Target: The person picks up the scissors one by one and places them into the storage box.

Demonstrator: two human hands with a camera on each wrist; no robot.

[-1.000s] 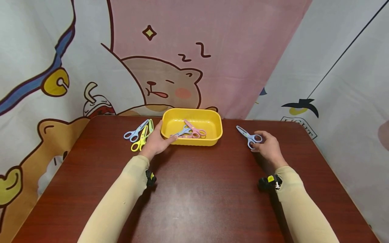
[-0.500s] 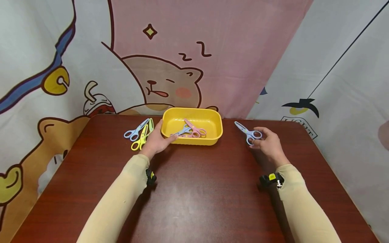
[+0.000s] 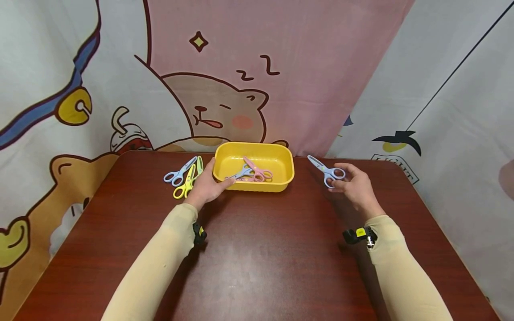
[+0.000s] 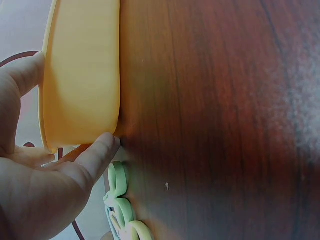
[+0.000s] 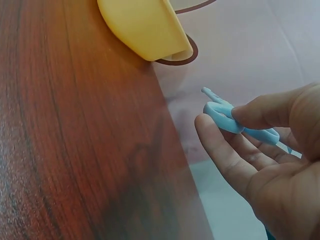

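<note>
My left hand [image 3: 204,186] holds the left end of a yellow plastic basket [image 3: 261,186]. Its thumb [image 4: 27,75] lies at the rim, and its fingers touch the end wall. Inside the basket lie pink scissors [image 3: 257,169] over blue scissors [image 3: 242,173], with another pink piece partly hidden beneath. To the right, my right hand [image 3: 358,187] pinches light blue scissors [image 3: 320,167] by the handle loops between thumb and fingers. They are raised above the table, blades pointing away to the upper left. In the right wrist view, the thumb presses on the blue handle [image 5: 225,120].
Left of the basket, blue scissors [image 3: 179,173], yellow scissors [image 3: 186,182] and green scissors [image 3: 199,165] lie close together, partly behind my left hand. The brown wooden table [image 3: 257,249] ends at a printed cloth [image 3: 313,67] behind the basket.
My right hand has lifted the light blue scissors off the table and carried them slightly away and to the left. The left hand and basket have stayed put.
</note>
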